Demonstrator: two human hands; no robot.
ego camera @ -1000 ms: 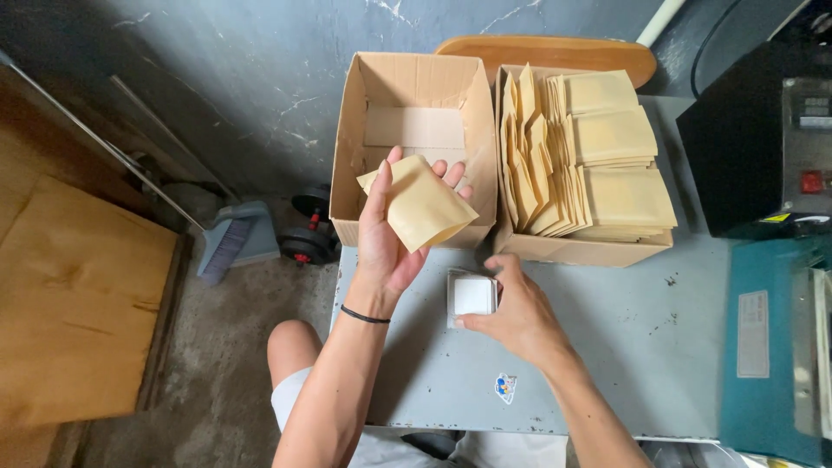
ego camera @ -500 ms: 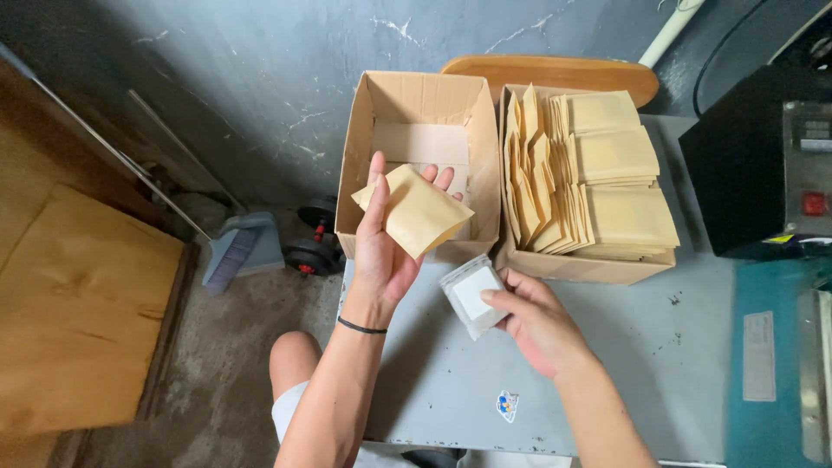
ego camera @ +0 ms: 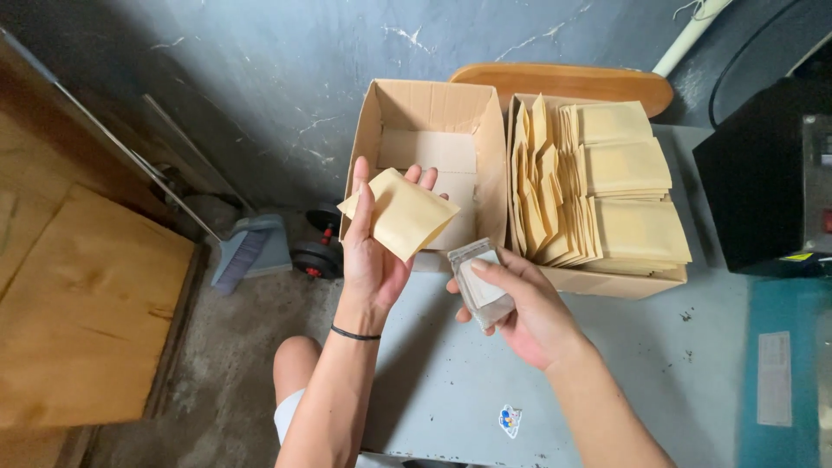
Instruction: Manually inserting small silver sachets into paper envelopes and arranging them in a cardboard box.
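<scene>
Two hands: left hand (ego camera: 373, 251) grips a tan envelope (ego camera: 406, 213), right hand (ego camera: 529, 312) a clear packet (ego camera: 481, 282).

A wooden board (ego camera: 82, 321) is seen at the left of the frame. A dumbbell (ego camera: 314, 256) lies on the floor at centre left. A black machine (ego camera: 767, 182) is placed at the right edge.

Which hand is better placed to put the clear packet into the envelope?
Probably the right hand: it holds the clear packet just below the tan envelope, which the left hand grips.
</scene>
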